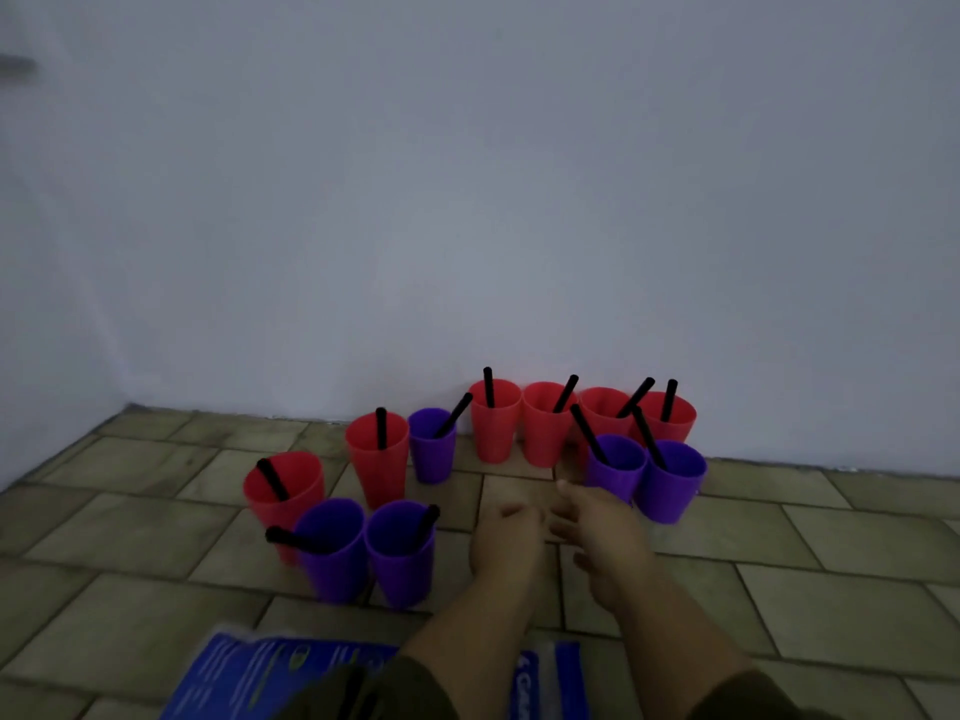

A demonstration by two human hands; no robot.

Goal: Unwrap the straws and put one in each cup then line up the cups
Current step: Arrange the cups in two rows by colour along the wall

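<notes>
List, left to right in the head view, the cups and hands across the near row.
red plastic cup with a black straw → purple plastic cup with left-leaning straw → purple plastic cup with right-leaning straw → left hand → right hand

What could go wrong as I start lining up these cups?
The two purple cups by your right hand stand pressed together; pulling one may topple the other. The straw in the front-left purple cup leans far over the rim, so a bump could flip it out.
</notes>
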